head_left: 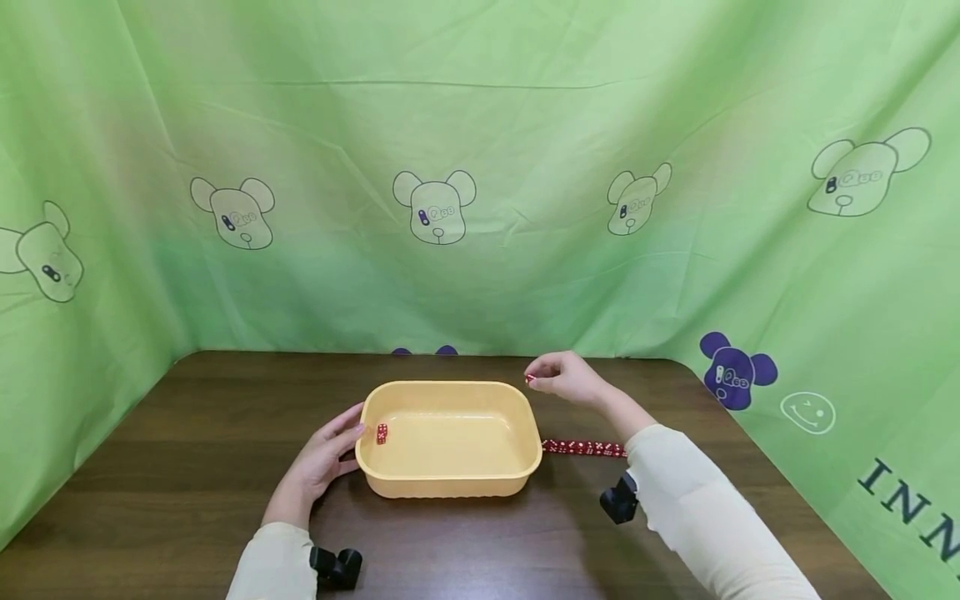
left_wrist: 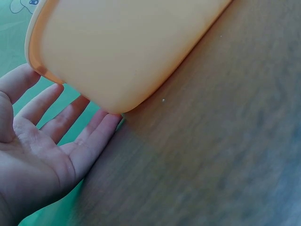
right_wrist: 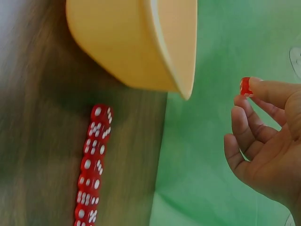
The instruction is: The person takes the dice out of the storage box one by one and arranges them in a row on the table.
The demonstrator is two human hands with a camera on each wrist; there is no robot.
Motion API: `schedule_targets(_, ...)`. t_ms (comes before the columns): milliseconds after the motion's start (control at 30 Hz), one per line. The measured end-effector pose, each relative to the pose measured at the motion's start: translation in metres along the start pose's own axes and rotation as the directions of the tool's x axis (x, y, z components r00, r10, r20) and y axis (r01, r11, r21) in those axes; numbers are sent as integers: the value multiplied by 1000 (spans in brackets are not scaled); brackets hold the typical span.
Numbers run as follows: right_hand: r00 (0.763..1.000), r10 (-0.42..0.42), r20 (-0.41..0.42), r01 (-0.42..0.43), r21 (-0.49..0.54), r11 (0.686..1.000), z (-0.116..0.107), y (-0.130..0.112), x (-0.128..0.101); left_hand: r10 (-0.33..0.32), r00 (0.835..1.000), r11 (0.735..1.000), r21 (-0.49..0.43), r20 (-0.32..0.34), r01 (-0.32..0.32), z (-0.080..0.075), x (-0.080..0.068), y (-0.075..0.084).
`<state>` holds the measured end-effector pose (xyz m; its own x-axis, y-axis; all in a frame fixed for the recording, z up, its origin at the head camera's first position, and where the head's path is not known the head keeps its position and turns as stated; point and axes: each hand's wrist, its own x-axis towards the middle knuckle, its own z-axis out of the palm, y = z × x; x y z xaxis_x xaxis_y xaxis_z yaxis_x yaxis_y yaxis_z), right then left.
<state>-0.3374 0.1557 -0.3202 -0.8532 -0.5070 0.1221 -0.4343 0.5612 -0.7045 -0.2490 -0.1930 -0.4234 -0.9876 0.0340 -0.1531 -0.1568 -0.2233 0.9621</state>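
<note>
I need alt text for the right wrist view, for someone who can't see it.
The right hand pinches a small red die with white pips at its fingertips, beside the rim of a yellow plastic tub. A row of red dice lies on the dark wooden table below the tub, with green cloth behind.

Not much to read here tbh. The green plastic backdrop sheet (head_left: 480, 167) has dark letters "INN" at the bottom right edge, cut off by the frame. The small red translucent dice (head_left: 583, 448) show white pips, too blurry to count. Bear cartoons and a smiley carry no legible words.
</note>
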Motion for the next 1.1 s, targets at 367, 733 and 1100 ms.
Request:
schedule_targets(367, 998, -6, -68, 4, -33, 999, -23, 29, -32, 0, 1000, 1000, 4, -6, 0, -1, 2, -2)
schedule_targets(733, 990, 17, -142, -18, -3, 1000, -36, 64, -62, -10, 1000, 1000, 10, -10, 11, -1, 1, -2)
schedule_targets(1100, 975, 112, -192, -100, 71, 992, -43, 86, -88, -7, 1000, 1000, 16, -14, 7, 0, 1, -3)
